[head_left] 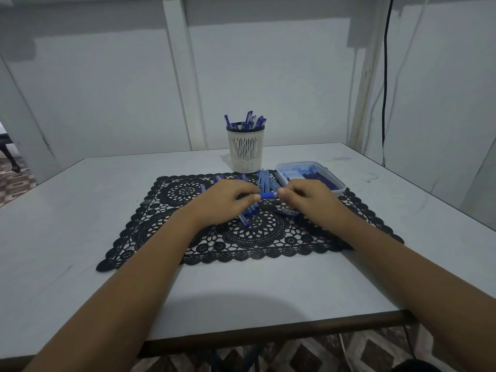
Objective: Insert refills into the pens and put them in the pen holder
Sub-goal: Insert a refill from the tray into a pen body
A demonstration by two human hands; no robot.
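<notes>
- While both hands work above the middle of the black lace mat [268, 237], one blue plastic pen [265, 196] lies level between them, probably so that its parts join straight.
- The left hand [225, 202] has its fingers curled round one end; the right hand [308, 200] pinches the other end.
- The white slotted pen holder [245, 151], already holding pens, stands at the mat's far edge on the bench [80, 210], easy to reach.
- A clear plastic tray [338, 187] of blue parts sits at the mat's far right corner.

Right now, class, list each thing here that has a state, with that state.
pen holder: upright, pens standing in it.
plastic tub: lidless, blue parts inside.
pen: level, held between both hands.
left hand: grips the pen.
right hand: pinches the pen's end.
loose pens: lying flat.
</notes>
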